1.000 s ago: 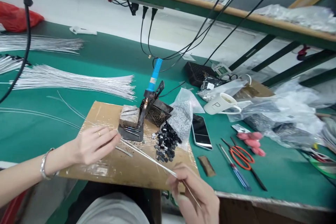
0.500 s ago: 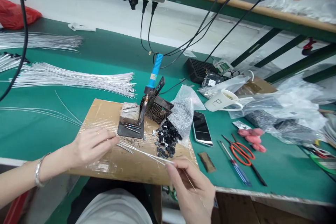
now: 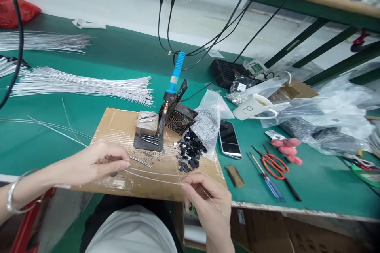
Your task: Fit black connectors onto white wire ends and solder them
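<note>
Near the front edge of the cardboard sheet (image 3: 118, 126), left hand (image 3: 97, 162) pinched shut on one end of a thin white wire (image 3: 154, 176), right hand (image 3: 208, 201) pinched on the other end, just past the sheet's front right corner. Wire stretched between the two, low over the cardboard, sagging slightly; a second strand seems to run alongside, too fine to tell apart.

Likely trouble from here:
- Slipping out of either pinch, so thin a strand giving little to grip, then springing away off the bench edge.
- Kinking, if pulled hard or bent sharply at the fingertips.
- Sweeping the pile of small black parts (image 3: 190, 154) just behind the wire, scattering them over the cardboard or off its edge.
- Brushing the soldering iron (image 3: 173, 83) in its stand (image 3: 166, 126) at the back of the sheet; probably hot, so a burn for the left fingers or melted insulation.
- Snagging the loose strands (image 3: 59, 130) trailing off the sheet's left edge onto the green bench (image 3: 118, 63), dragging them along.
- Knocking the open plastic bag (image 3: 209, 122) at the sheet's right edge, spilling its contents toward the phone (image 3: 229, 139).
</note>
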`<state>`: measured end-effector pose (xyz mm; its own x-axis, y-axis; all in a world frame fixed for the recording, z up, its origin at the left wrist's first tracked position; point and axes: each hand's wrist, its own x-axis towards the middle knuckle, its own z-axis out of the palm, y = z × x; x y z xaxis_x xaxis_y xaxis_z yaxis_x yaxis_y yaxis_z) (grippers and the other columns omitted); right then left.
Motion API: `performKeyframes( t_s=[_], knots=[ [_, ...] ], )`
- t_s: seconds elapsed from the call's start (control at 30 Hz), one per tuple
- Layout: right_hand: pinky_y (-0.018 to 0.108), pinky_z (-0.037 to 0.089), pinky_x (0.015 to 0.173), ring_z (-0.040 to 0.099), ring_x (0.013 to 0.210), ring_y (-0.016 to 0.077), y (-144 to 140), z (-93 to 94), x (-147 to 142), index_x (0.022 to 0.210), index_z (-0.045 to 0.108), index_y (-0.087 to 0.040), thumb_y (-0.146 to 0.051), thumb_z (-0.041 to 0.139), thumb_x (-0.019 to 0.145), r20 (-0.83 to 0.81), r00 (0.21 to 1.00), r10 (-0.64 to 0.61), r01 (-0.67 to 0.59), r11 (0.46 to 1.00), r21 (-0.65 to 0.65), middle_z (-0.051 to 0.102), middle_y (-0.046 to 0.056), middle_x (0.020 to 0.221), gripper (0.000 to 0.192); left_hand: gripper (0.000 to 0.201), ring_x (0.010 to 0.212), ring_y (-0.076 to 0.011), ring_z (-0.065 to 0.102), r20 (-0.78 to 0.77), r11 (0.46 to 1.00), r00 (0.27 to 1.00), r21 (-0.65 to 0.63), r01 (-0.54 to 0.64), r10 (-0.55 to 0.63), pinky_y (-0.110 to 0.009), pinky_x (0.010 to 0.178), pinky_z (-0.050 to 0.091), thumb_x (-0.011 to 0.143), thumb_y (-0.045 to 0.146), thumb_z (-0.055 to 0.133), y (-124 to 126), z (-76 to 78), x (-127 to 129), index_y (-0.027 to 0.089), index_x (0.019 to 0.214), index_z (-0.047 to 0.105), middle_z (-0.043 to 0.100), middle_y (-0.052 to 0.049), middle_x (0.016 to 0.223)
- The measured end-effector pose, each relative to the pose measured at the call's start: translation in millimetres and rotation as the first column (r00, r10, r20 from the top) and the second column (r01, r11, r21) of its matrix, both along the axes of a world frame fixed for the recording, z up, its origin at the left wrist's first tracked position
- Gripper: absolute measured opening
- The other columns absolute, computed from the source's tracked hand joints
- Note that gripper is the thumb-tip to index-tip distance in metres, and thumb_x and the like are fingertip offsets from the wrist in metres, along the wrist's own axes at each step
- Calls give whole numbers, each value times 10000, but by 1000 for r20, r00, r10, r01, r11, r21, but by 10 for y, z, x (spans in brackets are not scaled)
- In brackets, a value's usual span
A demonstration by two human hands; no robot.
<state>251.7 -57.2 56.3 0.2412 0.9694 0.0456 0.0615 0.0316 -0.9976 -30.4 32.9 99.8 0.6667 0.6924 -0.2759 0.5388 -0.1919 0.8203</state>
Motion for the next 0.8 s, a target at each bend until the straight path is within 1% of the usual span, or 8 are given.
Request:
performKeyframes(
  t_s=[0.27, 0.4, 0.47, 0.53, 0.57, 0.63, 0.7, 0.8],
  knots=[
    [201, 355, 395, 473, 376, 61, 18, -27, -22, 624, 686, -196, -268, 831, 775, -159, 987, -6, -12, 993, -114, 555, -52, 568, 221, 374, 634, -122, 498, 69, 991, 996, -117, 67, -59, -219, 577, 363, 1033, 399, 529, 40, 63, -25, 164, 771, 655, 593, -1, 701],
    [204, 366, 433, 495, 458, 84, 56, -92, 35, 643, 675, -201, -248, 802, 832, -28, 994, 107, -107, 994, 30, 549, -43, 567, 232, 393, 606, -120, 450, 41, 987, 995, -126, 100, -95, -226, 555, 342, 1027, 408, 534, 78, 86, -41, 167, 731, 628, 544, 12, 656],
    [212, 386, 477, 516, 528, 104, 77, -131, 43, 658, 658, -205, -205, 766, 866, 104, 984, 147, -163, 973, 164, 563, -33, 584, 235, 408, 583, -121, 427, -38, 993, 993, -43, 112, -114, -235, 543, 334, 1046, 416, 486, 84, 87, -51, 176, 738, 604, 516, 21, 641],
    [216, 398, 516, 525, 568, 109, 85, -176, 6, 693, 642, -210, -156, 724, 896, 202, 972, 123, -173, 951, 256, 580, -31, 613, 226, 391, 579, -140, 457, -179, 976, 982, 193, 97, -62, -261, 561, 344, 1064, 375, 428, 50, 66, -43, 180, 780, 613, 543, 10, 649],
    [216, 403, 531, 526, 576, 106, 84, -199, -30, 715, 636, -212, -136, 704, 908, 230, 968, 98, -163, 945, 283, 587, -32, 634, 219, 381, 595, -160, 495, -248, 933, 969, 350, 84, 6, -282, 588, 364, 1066, 349, 407, 12, 45, -25, 176, 807, 628, 580, -10, 673],
    [215, 405, 549, 526, 586, 102, 78, -245, -116, 742, 627, -213, -116, 675, 927, 263, 962, 70, -151, 942, 300, 586, -36, 658, 214, 355, 688, -225, 591, -291, 781, 942, 622, 55, 166, -342, 672, 421, 1060, 310, 397, -108, -16, 54, 153, 886, 663, 670, -79, 781],
    [216, 401, 552, 524, 591, 102, 71, -284, -196, 742, 616, -212, -126, 659, 942, 274, 958, 85, -163, 948, 272, 572, -39, 664, 223, 300, 850, -282, 655, -218, 701, 952, 713, 4, 216, -404, 784, 476, 1058, 283, 417, -267, -93, 190, 129, 1046, 675, 719, -135, 962],
    [215, 389, 546, 521, 587, 101, 69, -319, -252, 734, 609, -211, -156, 649, 958, 293, 945, 147, -211, 957, 199, 572, -44, 666, 235, 292, 1064, -254, 658, -56, 822, 995, 569, -33, 79, -418, 992, 475, 1046, 206, 457, -475, -212, 451, 168, 1309, 577, 711, -107, 1153]
  ],
)
